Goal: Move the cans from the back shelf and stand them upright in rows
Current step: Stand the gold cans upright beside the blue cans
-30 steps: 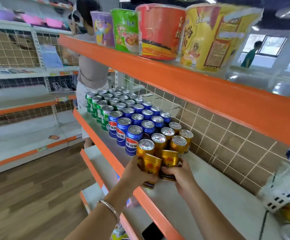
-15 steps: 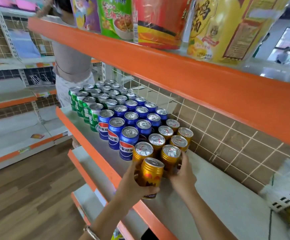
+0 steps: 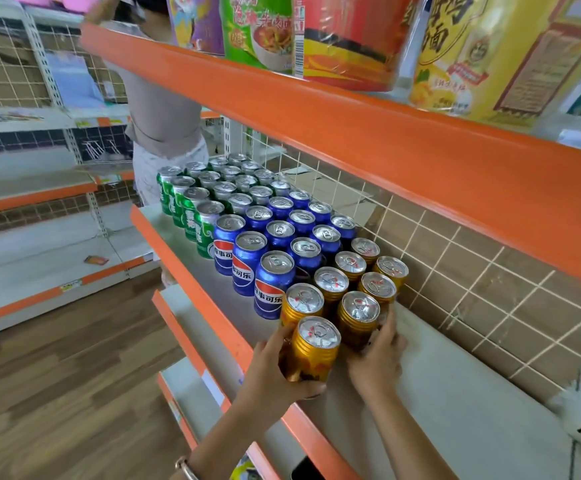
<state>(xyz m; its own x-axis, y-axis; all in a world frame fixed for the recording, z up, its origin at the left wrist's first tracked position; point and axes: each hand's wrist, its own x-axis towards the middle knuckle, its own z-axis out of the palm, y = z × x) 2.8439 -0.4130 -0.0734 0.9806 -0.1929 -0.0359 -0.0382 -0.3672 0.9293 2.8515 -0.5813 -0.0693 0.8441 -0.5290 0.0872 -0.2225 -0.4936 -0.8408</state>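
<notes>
Orange-lipped grey shelf board [image 3: 455,410]: at its front an upright gold drink can [image 3: 313,351] is gripped by the left hand [image 3: 270,370], a second gold can [image 3: 356,318] by the right hand [image 3: 377,356]. Blue cola cans [image 3: 247,261] and green cans [image 3: 192,216] are ranked beyond, under noodle tubs [image 3: 351,39].

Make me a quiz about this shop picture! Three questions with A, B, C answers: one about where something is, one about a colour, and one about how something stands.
1. Where are the blue cans?
A) in a fridge
B) between the green cans and the gold cans
C) in a shopping cart

2. What colour is the can that the left hand holds?
A) green
B) red
C) gold

3. How do the blue cans stand?
A) upright
B) on their sides
C) upside down

Answers:
1 B: the green cans lie beyond them and the gold cans are nearer the camera.
2 C: the fingers curl round a gold can.
3 A: their silver tops with pull tabs face up.
</notes>
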